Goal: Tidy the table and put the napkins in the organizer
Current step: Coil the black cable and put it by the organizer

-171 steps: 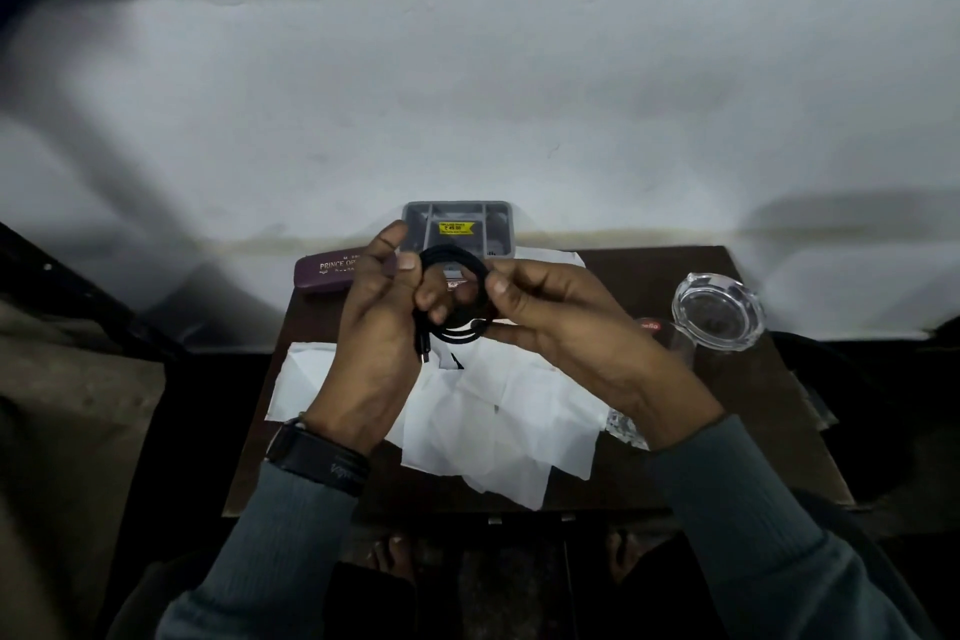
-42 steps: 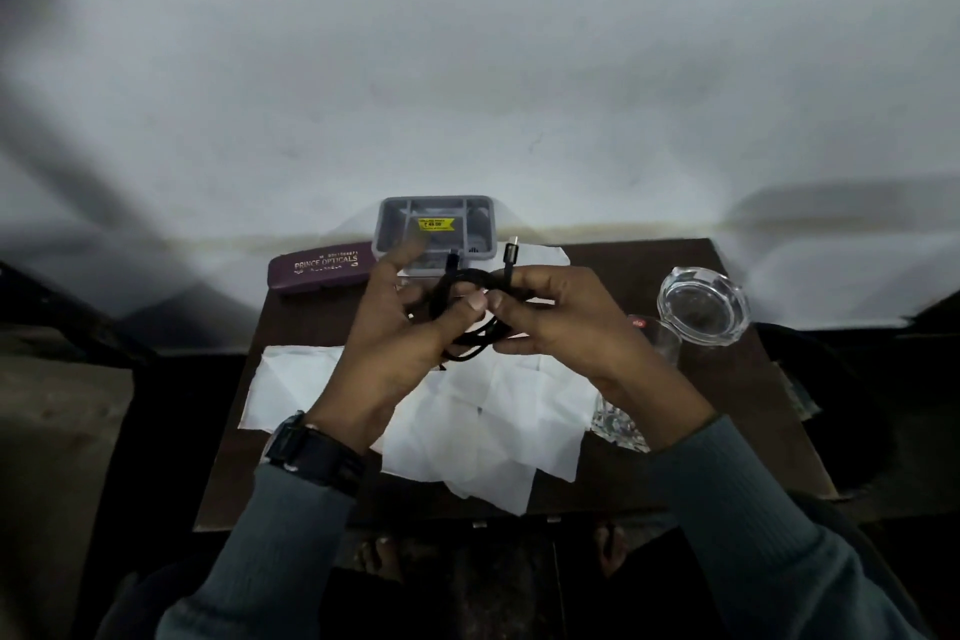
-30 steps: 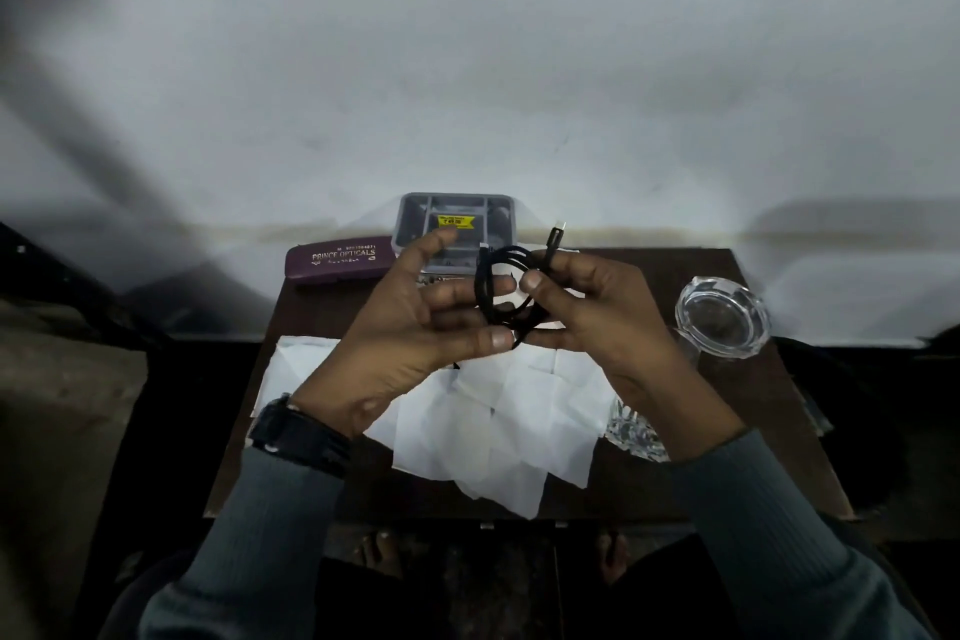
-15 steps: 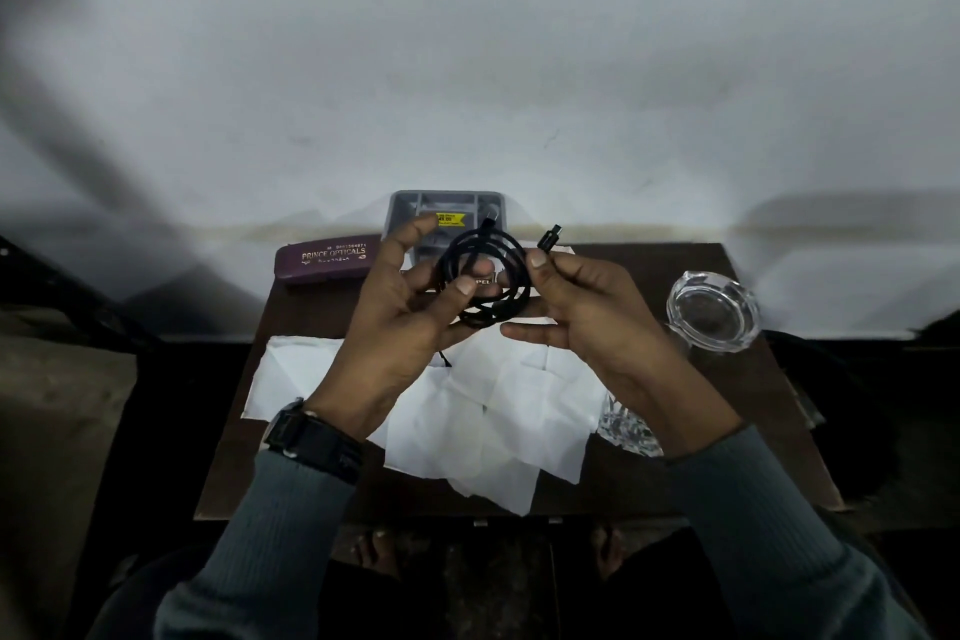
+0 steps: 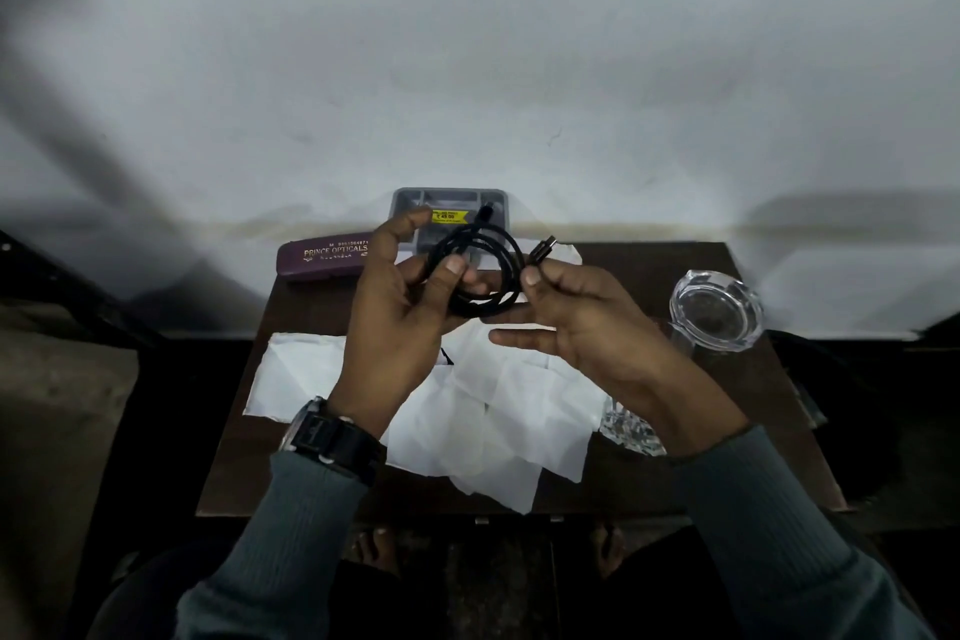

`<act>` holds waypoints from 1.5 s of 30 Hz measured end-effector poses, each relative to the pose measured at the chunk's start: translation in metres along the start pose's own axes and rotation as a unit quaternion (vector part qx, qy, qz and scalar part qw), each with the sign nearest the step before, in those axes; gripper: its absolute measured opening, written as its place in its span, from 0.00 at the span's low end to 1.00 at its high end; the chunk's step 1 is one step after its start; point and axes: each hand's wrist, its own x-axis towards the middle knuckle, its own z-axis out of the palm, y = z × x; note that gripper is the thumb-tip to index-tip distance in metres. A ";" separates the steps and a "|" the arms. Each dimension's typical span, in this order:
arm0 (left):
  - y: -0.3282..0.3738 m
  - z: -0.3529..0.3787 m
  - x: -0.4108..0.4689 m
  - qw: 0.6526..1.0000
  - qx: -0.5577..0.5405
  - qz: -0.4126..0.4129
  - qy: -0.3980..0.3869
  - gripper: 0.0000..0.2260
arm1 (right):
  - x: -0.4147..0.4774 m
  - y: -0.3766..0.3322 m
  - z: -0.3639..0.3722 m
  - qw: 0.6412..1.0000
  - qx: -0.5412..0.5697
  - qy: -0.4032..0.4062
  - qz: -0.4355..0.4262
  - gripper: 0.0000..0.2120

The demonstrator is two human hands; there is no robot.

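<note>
Plain home room, dimly lit. Small dark wooden table set against rough white plaster wall behind it. On table: spectacle case at back left, glass ashtray at right, loose paper napkins in middle. Feet under table's near edge.

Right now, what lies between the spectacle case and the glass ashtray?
In the head view: the left hand and right hand, holding a coiled black cable.

Both hands are raised close together, palms turned toward each other. The left hand grips a coiled black cable, thumb laid across it. The right hand pinches the coil's other side, its lower fingers extended.
</note>
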 end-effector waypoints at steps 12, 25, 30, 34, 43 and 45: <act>0.016 -0.008 0.004 0.990 -0.090 -0.057 0.087 0.18 | 0.037 0.005 -0.050 0.805 -0.561 0.179 -0.065 0.15; 0.016 -0.015 0.006 0.987 -0.079 -0.060 0.127 0.18 | 0.075 0.047 -0.032 0.666 -0.736 0.116 -0.038 0.14; 0.013 -0.021 0.009 0.983 -0.096 -0.059 0.147 0.18 | 0.073 0.038 -0.039 0.714 -0.673 0.181 -0.069 0.11; 0.011 -0.021 0.010 0.981 -0.102 -0.046 0.156 0.18 | 0.060 0.024 -0.029 0.719 -0.670 0.160 -0.093 0.10; 0.013 -0.015 0.007 0.980 -0.128 -0.049 0.148 0.18 | 0.001 0.022 0.030 0.868 -0.490 0.051 -0.054 0.17; 0.013 -0.012 0.006 0.978 -0.139 -0.056 0.142 0.18 | 0.003 0.009 0.031 0.971 -0.210 0.107 -0.032 0.07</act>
